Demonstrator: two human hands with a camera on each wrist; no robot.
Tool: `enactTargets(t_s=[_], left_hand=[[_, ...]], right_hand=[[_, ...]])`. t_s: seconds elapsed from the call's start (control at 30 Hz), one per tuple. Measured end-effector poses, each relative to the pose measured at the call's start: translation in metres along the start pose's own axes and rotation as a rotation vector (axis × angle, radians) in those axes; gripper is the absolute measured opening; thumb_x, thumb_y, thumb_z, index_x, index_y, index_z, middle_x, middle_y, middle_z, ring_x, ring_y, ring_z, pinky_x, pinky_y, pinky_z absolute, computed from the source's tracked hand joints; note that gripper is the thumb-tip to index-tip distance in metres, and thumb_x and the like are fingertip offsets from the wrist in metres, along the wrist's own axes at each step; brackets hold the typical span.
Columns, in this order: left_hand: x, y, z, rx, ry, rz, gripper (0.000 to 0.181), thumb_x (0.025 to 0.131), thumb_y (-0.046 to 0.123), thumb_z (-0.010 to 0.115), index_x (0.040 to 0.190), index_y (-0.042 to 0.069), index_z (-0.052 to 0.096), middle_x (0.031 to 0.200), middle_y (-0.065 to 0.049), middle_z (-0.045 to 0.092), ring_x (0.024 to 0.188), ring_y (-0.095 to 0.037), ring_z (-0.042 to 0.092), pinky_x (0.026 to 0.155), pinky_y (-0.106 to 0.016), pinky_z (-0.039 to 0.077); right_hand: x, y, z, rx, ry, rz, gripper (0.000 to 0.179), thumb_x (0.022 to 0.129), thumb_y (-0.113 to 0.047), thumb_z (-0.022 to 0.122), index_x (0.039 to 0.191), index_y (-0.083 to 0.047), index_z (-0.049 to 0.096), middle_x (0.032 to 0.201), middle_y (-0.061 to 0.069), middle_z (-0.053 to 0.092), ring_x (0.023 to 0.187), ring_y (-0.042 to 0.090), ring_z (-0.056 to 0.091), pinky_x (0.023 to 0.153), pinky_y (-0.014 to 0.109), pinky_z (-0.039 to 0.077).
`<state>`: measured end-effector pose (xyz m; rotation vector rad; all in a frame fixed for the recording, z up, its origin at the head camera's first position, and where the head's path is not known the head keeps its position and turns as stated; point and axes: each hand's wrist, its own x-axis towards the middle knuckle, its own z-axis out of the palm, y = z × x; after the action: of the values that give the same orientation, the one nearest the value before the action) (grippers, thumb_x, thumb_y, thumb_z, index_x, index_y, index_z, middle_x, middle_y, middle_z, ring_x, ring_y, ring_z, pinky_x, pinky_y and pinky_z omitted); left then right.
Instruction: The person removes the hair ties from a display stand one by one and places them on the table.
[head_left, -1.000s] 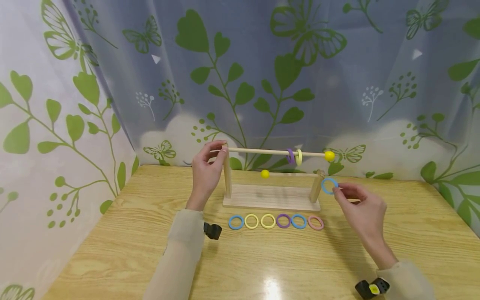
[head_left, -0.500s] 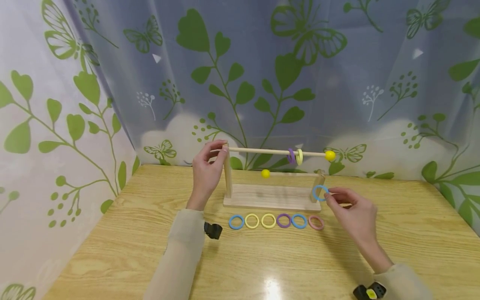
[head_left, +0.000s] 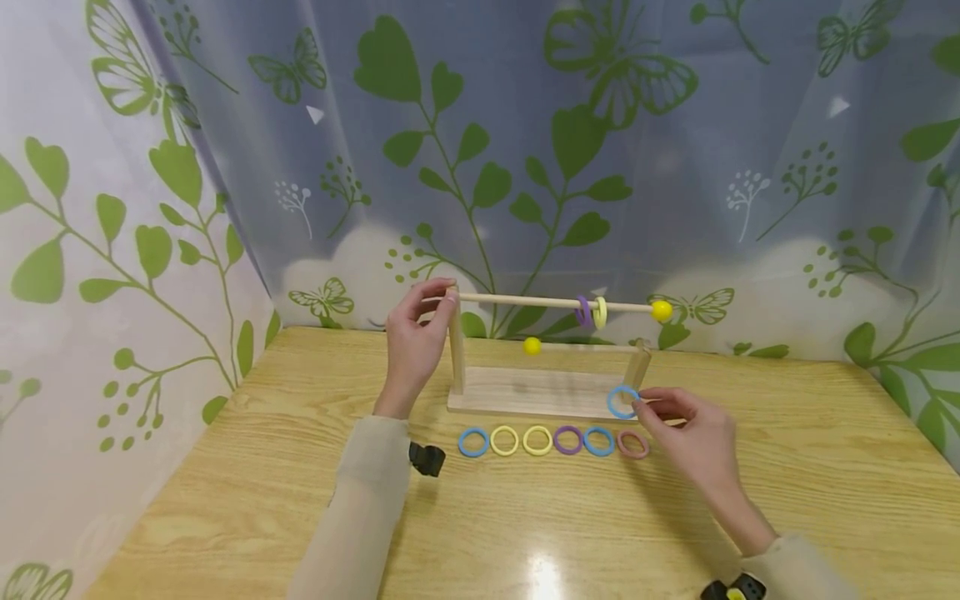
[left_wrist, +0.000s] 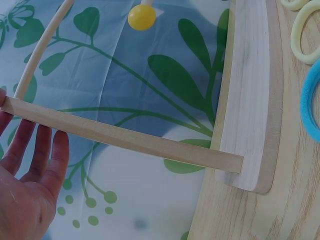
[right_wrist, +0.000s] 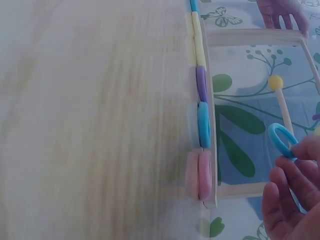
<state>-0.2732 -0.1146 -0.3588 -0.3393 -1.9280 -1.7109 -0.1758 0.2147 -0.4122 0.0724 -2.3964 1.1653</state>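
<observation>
My right hand [head_left: 693,433] pinches a blue ring [head_left: 622,402] between thumb and fingertips, in front of the right end of the wooden stand [head_left: 543,392]. At the stand's left side, my left hand [head_left: 416,337] grips the top of the upright post [left_wrist: 125,134], its fingers behind the wood in the left wrist view. A purple ring [head_left: 583,312] and a yellow ring [head_left: 600,313] hang on the upper rod [head_left: 517,299], which ends in a yellow ball [head_left: 662,311]. The lower rod [head_left: 585,348] carries no rings and has its own yellow ball [head_left: 532,346].
Along the stand's front edge lies a row of several loose rings: a blue ring [head_left: 473,442] at the left, yellow ones, a purple ring [head_left: 567,440], another blue ring [head_left: 598,442] and a pink ring [head_left: 633,444]. A patterned curtain [head_left: 480,167] hangs behind the wooden table [head_left: 375,533].
My right hand has moved left and down with the blue ring, from beside the stand's right post to in front of its base. My left hand has stayed on the post.
</observation>
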Motion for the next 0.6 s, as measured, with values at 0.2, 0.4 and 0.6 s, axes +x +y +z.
enactTargets(t_s=[0.2,0.4,0.6], left_hand=[[0.001,0.0,0.0,-0.002,0.006,0.002,0.025,0.1,0.017,0.066,0.119,0.003,0.072,0.112,-0.014,0.072,0.097,-0.023,0.069,0.071,-0.018,0.055],[0.001,0.0,0.001,0.0,0.008,-0.003,0.023,0.1,0.017,0.067,0.119,0.006,0.073,0.112,-0.014,0.072,0.097,-0.022,0.069,0.071,-0.017,0.056],[0.001,0.0,0.001,0.0,0.008,0.0,0.021,0.1,0.017,0.067,0.117,0.008,0.073,0.112,-0.013,0.072,0.097,-0.02,0.069,0.072,-0.018,0.056]], right_hand=[[-0.002,-0.001,0.005,0.035,-0.046,0.027,0.011,0.09,-0.015,0.078,0.099,-0.008,0.078,0.085,0.011,0.079,0.07,-0.012,0.064,0.061,0.013,0.055],[-0.006,-0.004,0.008,0.045,-0.087,0.044,0.013,0.09,-0.015,0.079,0.099,-0.007,0.078,0.084,0.01,0.079,0.07,-0.01,0.066,0.062,0.014,0.055],[-0.01,-0.007,0.011,0.052,-0.169,0.093,0.014,0.09,-0.016,0.078,0.101,-0.009,0.078,0.086,0.008,0.08,0.069,0.0,0.068,0.063,0.018,0.057]])
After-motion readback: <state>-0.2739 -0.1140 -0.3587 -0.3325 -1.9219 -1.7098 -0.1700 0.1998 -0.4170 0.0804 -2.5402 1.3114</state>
